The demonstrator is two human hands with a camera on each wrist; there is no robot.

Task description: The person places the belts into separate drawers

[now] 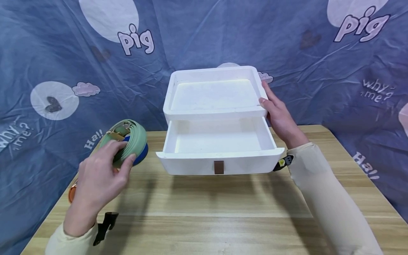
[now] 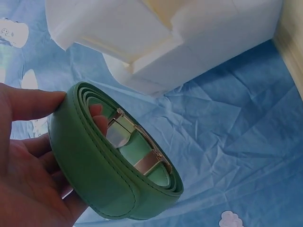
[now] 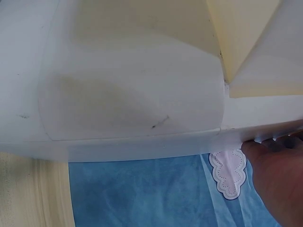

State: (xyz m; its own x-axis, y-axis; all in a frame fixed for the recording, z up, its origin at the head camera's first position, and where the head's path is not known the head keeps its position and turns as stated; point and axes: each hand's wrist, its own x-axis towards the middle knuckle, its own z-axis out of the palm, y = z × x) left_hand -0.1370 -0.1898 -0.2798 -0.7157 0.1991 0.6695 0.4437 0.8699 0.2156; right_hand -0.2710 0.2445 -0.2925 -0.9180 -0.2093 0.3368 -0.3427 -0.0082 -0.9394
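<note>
My left hand (image 1: pixel 100 177) pinches a coiled green belt (image 1: pixel 137 136) between thumb and fingers, left of a white drawer box (image 1: pixel 210 114). In the left wrist view, the belt (image 2: pixel 90 156) shows its stitched edge and a gold-toned buckle (image 2: pixel 121 127) inside the coil. The box has an open tray on top, and its drawer (image 1: pixel 188 164) is pulled out at the front with nothing inside. My right hand (image 1: pixel 282 120) grips the box's right upper side, thumb over the rim. In the right wrist view, that hand (image 3: pixel 277 172) is partly cut off at the edge.
Behind the left hand, a blue round thing (image 1: pixel 141 156) and an orange thing (image 1: pixel 72 194) partly show; their kinds are hidden. A brown tab (image 1: pixel 219 167) marks the drawer front. The wooden table (image 1: pixel 204 219) meets a blue printed cloth (image 1: pixel 197 35) at the back and sides.
</note>
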